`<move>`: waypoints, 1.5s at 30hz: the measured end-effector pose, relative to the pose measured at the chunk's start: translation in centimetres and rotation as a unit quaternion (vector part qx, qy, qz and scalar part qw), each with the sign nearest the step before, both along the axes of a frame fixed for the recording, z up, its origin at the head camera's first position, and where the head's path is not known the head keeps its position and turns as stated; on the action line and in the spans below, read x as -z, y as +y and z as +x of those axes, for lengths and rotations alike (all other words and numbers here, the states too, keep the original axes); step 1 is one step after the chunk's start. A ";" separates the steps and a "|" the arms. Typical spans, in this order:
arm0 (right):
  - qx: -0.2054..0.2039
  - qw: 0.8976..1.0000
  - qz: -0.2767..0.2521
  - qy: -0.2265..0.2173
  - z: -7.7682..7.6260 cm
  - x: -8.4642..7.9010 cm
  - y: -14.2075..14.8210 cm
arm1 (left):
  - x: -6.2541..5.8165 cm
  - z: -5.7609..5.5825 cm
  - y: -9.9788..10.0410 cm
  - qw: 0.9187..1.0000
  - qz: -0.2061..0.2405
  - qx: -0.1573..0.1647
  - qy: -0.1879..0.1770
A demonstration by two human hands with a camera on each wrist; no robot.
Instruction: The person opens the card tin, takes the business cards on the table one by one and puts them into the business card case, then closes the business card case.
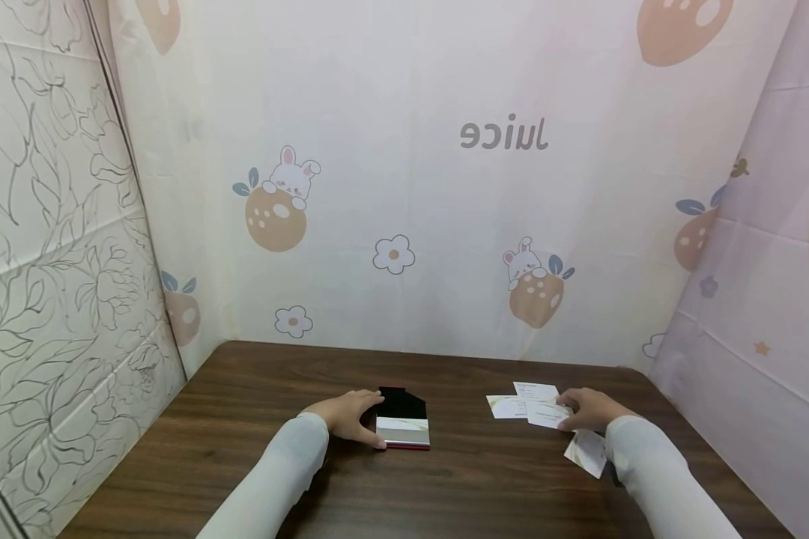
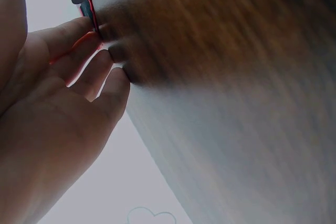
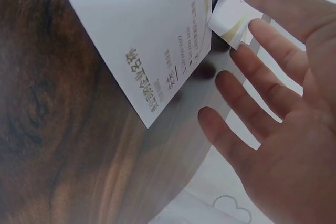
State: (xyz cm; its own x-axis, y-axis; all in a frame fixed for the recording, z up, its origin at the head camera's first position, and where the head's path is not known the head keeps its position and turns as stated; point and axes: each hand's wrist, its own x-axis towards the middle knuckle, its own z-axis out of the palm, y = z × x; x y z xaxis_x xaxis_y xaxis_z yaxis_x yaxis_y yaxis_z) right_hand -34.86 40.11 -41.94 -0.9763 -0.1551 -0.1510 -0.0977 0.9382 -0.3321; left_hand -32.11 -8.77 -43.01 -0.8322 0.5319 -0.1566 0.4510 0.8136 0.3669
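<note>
A business card case (image 1: 402,423), black inside with a red edge, lies opened flat on the table, a white and silvery part across its near half. My left hand (image 1: 347,416) holds it at its left side, thumb at the near corner and a finger at the far one; in the left wrist view the other fingertips rest on the wood. My right hand (image 1: 595,411) touches the right side of a white business card (image 1: 544,413) with gold lines, thumb and fingertips at its edges. Two more cards, a left card (image 1: 505,406) and a far card (image 1: 534,390), overlap it.
Another business card (image 1: 586,454) lies beside the right wrist, and its printed face looms large in the right wrist view. The dark brown wooden table (image 1: 458,494) ends at a patterned curtain (image 1: 404,299) behind, with more curtains on both sides.
</note>
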 end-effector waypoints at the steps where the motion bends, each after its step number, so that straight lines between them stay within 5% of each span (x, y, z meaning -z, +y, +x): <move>1: -0.003 1.000 0.001 0.003 0.0 0.0 0.1 | 0.0 0.0 0.0 1.000 0.000 0.000 0.000; 20: 0.027 0.996 -0.034 0.073 -0.2 0.7 0.2 | -0.3 0.3 0.1 1.000 -0.001 0.000 0.002; 45: 0.003 0.990 -0.123 0.075 1.0 0.2 0.6 | 0.1 0.0 0.0 1.000 0.002 0.004 0.003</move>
